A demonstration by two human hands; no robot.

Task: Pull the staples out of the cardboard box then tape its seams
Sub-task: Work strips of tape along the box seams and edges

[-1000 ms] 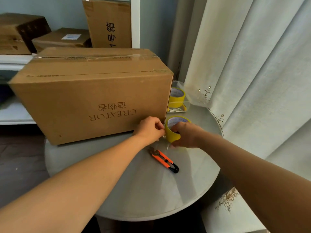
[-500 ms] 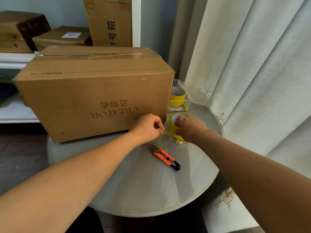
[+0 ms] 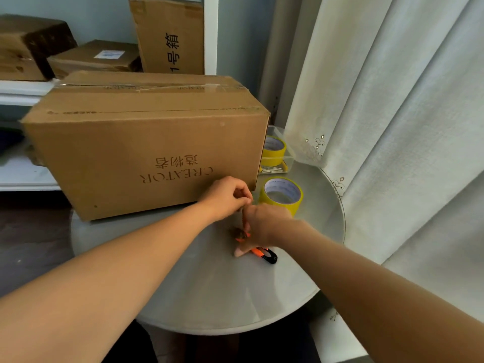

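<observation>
Since a moment ago our right hand (image 3: 264,226) has left the yellow tape roll (image 3: 282,195) and dropped onto the orange snips (image 3: 263,254), its fingers curled around the handle while the black tail sticks out beyond them. We keep our left hand (image 3: 227,196) closed in a pinch beside the box's lower right corner; what it pinches is too fine for us to tell. Our cardboard box (image 3: 146,145) sits on the round counter (image 3: 222,297), printing upside down to us, clear tape along its top seam. Freed, the roll now stands on the counter just right of the box, apart from both hands. Behind it a second yellow roll (image 3: 273,149) rests in a clear tray (image 3: 285,158). White curtains (image 3: 392,127) hang to our right, and more boxes (image 3: 99,57) sit on a shelf (image 3: 18,87) behind
</observation>
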